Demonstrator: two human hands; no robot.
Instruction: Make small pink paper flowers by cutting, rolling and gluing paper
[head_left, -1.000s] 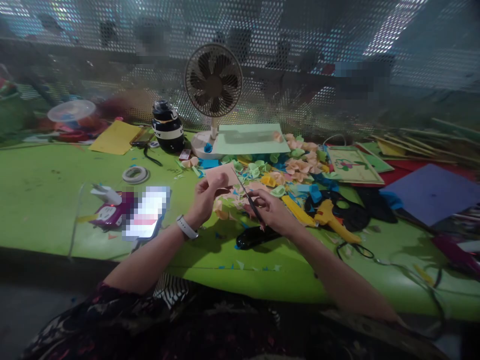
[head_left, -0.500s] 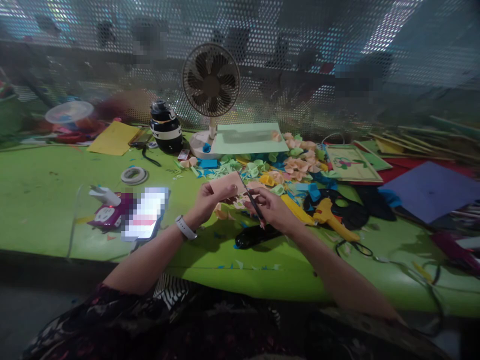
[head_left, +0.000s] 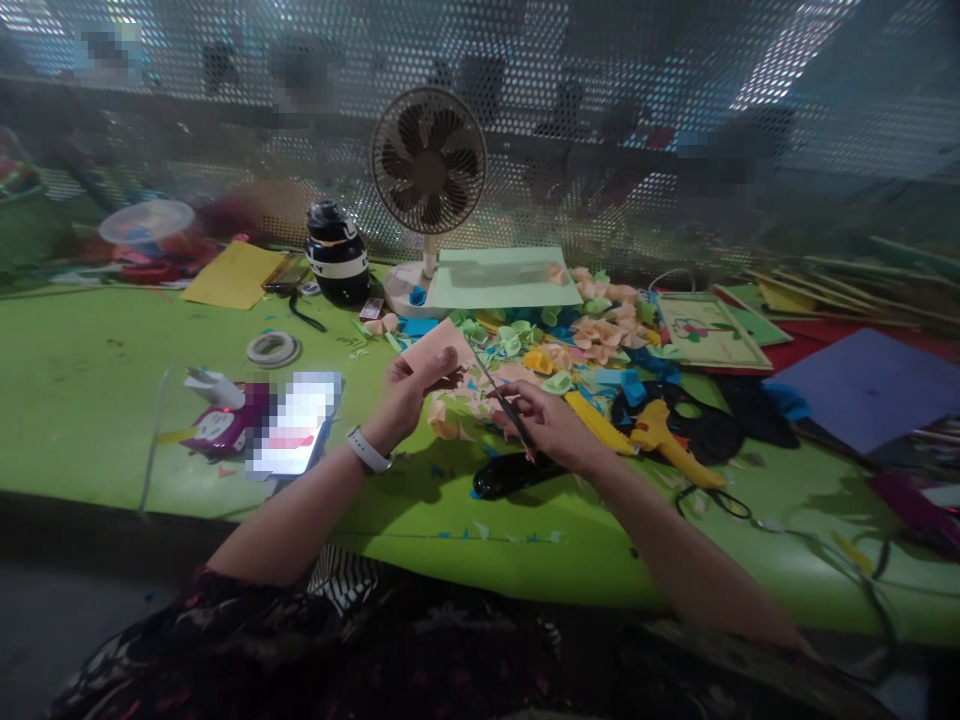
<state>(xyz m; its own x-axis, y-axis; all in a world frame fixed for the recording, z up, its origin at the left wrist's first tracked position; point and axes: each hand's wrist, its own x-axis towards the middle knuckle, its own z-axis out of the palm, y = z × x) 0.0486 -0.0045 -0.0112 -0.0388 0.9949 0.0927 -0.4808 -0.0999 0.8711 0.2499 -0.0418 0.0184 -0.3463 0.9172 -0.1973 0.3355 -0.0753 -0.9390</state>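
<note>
Between the thumb and fingers of my left hand (head_left: 412, 390) is a piece of peach paper (head_left: 439, 346), tilted up above the table. My right hand (head_left: 546, 425) is closed around a pair of dark-handled scissors (head_left: 517, 418). Their thin blades point up and left, close to the right edge of the paper; I cannot tell whether they touch it. Beneath and behind both hands lie cut paper scraps and curled peach petals (head_left: 446, 418). A black stapler-like object (head_left: 510, 476) rests on the table under my right hand.
A yellow glue gun (head_left: 671, 440) lies right of my right hand, its cord trailing toward the front edge. To the left are a phone (head_left: 296, 425), a purple plug adapter (head_left: 229, 425) and a tape roll (head_left: 273, 349). A fan (head_left: 429, 165) and black bottle (head_left: 337, 255) stand behind.
My left hand has moved the peach paper slightly left and up, away from the scissors. My right hand keeps hold of the scissors, nearly in place. The view has shifted slightly.
</note>
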